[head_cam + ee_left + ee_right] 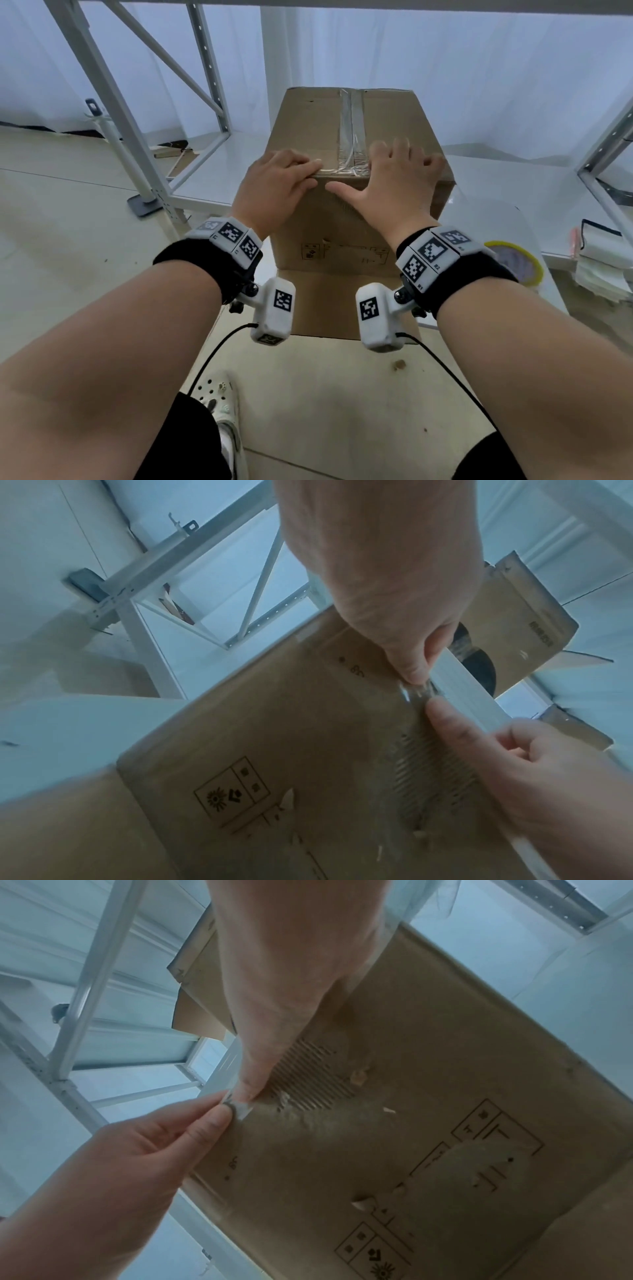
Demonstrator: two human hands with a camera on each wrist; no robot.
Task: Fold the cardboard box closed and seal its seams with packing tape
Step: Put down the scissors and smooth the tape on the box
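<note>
A brown cardboard box [308, 130] stands upright on a white table [496, 192], its top flaps folded down. A strip of clear packing tape [351, 120] runs along the top centre seam and bends over the near edge. My left hand [301, 174] lies flat on the near top edge, left of the seam. Its thumb [416, 674] presses the tape end [416, 692] onto the front face. My right hand [370, 171] is spread flat on the top, right of the seam. Its thumb [250, 1091] presses the front face beside the tape end [241, 1110]. Neither hand grips anything.
A roll of tape with a yellow core [517, 262] lies on the table at the right, near a stack of papers [603, 270]. A white metal shelving frame [113, 102] stands at the left. A cardboard flap [325, 301] sticks out below the box's front face.
</note>
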